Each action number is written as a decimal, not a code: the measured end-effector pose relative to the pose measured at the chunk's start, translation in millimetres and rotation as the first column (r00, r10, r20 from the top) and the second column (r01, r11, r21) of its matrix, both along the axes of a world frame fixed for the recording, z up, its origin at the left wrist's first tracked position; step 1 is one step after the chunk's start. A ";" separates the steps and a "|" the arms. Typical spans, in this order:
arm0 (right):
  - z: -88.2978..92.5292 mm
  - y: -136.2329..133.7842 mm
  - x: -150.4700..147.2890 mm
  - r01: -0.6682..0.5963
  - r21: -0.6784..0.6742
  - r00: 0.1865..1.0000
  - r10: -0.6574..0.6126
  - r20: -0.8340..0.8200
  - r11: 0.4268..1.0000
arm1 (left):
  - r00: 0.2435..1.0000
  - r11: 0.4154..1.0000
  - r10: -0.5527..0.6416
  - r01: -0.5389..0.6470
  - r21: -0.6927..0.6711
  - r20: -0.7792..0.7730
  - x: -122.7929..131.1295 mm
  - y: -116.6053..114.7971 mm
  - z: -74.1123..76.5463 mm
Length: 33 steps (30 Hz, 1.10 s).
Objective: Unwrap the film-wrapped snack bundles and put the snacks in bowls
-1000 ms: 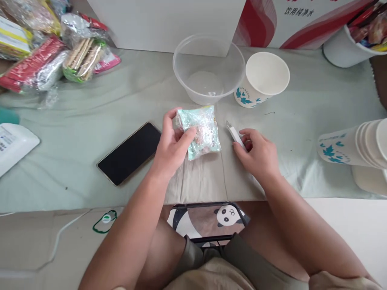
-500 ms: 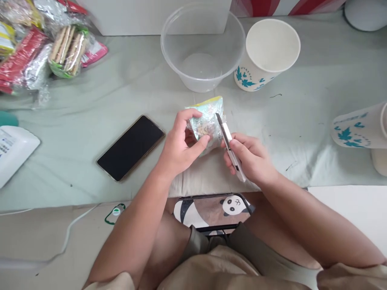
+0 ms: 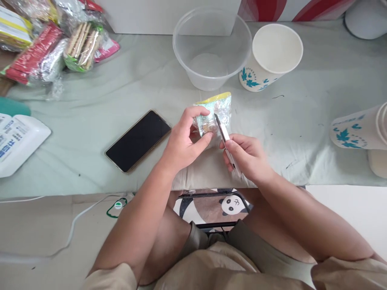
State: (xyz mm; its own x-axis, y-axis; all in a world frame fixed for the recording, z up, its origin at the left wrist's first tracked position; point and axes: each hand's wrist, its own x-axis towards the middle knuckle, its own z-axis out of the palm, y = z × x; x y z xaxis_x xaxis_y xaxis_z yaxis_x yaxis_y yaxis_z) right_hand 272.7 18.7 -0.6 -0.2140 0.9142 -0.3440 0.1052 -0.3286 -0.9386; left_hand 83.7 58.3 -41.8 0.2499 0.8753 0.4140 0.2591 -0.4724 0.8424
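Observation:
My left hand [image 3: 189, 135] grips a small snack packet [image 3: 223, 108] by its left side, thumb in front and fingers behind and over it. The packet is clear and pale blue plastic with a yellow top edge. In my right hand [image 3: 246, 155] is a utility knife [image 3: 226, 139], its dark blade out and pointing up and left. The blade tip lies over the front of the packet; whether it touches the plastic I cannot tell. Behind the packet stands a clear round plastic tub [image 3: 208, 76], with a white paper cup [image 3: 256, 78] printed with blue leaves beside it.
A dark phone [image 3: 138, 141] lies left of my hands. Wrapped snacks [image 3: 39, 52] are heaped at the far left, above a white bottle [image 3: 22, 141] with a teal top. More paper cups [image 3: 356, 129] lie on their side at the right. A white box [image 3: 169, 16] stands behind.
The knife blade has shifted slightly left across the packet, and the packet is tilted a little differently. The camera view has moved slightly, so the table's things appear further right.

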 end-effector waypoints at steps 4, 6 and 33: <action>4.3 -3.5 -1.1 -0.040 0.022 0.998 0.039 0.043 0.999 | 0.999 1.000 0.019 -0.019 0.008 0.028 -4.5 1.1 -3.2; 6.6 -5.3 -0.9 -0.067 0.025 0.996 0.065 0.057 0.997 | 0.998 0.999 0.023 -0.025 0.022 0.055 -7.2 2.7 -4.7; -27.6 24.2 75.6 -0.195 0.599 0.534 -0.429 0.729 0.776 | 0.929 0.926 0.085 0.061 -0.372 0.361 -14.2 7.1 11.1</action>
